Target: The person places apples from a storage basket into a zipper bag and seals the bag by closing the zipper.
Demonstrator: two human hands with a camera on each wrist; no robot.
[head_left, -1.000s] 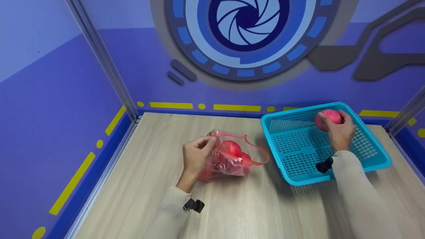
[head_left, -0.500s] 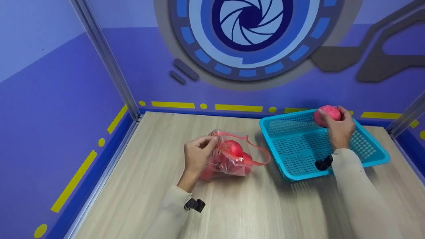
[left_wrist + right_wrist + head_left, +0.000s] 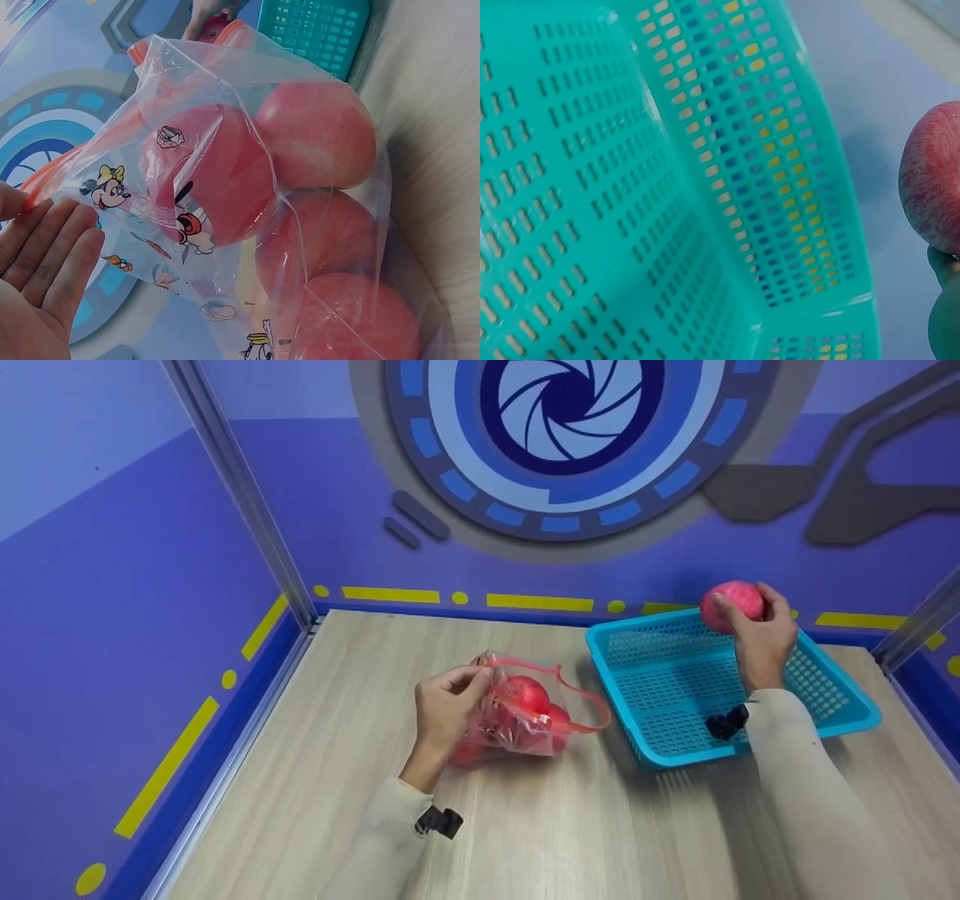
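Observation:
My left hand pinches the orange-red top edge of a clear plastic zip bag standing on the table. Several red apples show through its cartoon-printed film in the left wrist view. The bag's mouth gapes toward the right. My right hand grips another apple between thumb and fingers, raised above the far side of a turquoise plastic basket. No fruit shows in the visible part of the basket. At the right edge of the right wrist view, the held apple is partly cut off.
The wooden table meets a blue-purple back wall with yellow markings. A metal post rises at the back left corner, beside the left wall. The basket stands just right of the bag, close to the back wall.
My right hand has lifted the apple upward from inside the basket to above its far rim. The basket's near edge has shifted slightly. My left hand stays on the bag.

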